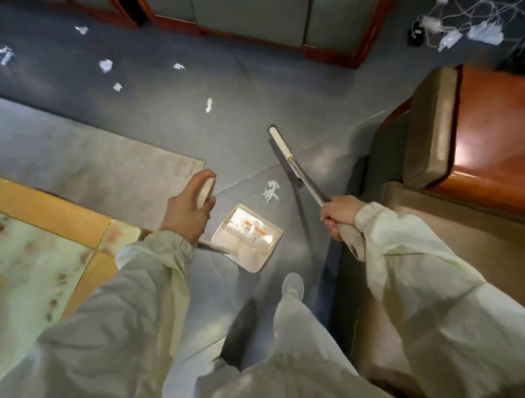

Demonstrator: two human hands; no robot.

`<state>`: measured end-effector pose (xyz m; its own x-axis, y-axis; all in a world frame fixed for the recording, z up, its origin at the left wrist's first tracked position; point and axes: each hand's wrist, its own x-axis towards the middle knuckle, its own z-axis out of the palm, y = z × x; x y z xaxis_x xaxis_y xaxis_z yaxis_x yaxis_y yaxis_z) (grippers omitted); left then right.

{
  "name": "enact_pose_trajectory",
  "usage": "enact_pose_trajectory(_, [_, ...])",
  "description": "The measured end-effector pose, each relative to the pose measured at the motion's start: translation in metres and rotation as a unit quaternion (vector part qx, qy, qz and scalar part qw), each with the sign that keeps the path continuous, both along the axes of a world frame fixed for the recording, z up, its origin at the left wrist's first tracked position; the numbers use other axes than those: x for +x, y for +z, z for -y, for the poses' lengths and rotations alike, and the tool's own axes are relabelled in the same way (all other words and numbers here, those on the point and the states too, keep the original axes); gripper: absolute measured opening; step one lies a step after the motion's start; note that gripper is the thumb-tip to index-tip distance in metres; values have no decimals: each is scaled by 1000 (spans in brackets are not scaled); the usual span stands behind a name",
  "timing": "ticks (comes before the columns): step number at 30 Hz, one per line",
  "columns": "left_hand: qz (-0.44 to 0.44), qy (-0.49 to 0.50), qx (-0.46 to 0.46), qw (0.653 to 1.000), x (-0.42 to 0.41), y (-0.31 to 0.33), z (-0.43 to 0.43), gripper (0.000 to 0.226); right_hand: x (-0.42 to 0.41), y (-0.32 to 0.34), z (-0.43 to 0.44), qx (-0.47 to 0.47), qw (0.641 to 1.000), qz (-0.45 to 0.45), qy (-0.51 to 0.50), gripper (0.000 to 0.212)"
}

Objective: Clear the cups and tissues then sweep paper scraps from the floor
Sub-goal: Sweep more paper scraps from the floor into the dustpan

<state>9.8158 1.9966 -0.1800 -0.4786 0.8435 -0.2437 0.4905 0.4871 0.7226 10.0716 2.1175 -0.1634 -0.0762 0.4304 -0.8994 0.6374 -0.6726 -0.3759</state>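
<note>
Left grip: your left grip (189, 207) is curling around the top of the dustpan handle (206, 191).
Right grip: your right grip (339, 215) is clenching the shaft of the broom (292, 160), which is slanting down to the floor (262, 90) ahead of you.
Dustpan: the dustpan (249, 236) is sitting on the floor between your two grips.
Nearest scrap: one paper scrap (270, 190) is lying just beyond the pan's far edge, beside the broom shaft.
Other scraps: more scraps (105, 65) are lying scattered farther out, well apart from the pan.
Left side: a marble-topped worktop (17, 259) is standing beside a grey rug (86, 161).
</note>
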Motion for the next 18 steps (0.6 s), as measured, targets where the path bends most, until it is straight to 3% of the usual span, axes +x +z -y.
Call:
enact_pose_trajectory(6, [0,73,19,997,8,-10,-42,48,10,-25,-55,-67,997,27,31,6])
enact_pose_trajectory(9, [4,65,12,998,17,-10,-52,47,5,-32,-39,-54,994,-2,98,44])
enact_pose_trajectory(10, [7,66,9,998,19,-9,-54,48,3,-31,-32,-65,992,-20,107,47])
enact_pose_trajectory(15, [-1,71,6,997,16,-8,-55,48,-5,-1,-28,-177,971,6,162,13])
enact_pose_trajectory(18, [7,91,9,996,7,-8,-54,46,-7,23,-37,-212,972,-25,96,23])
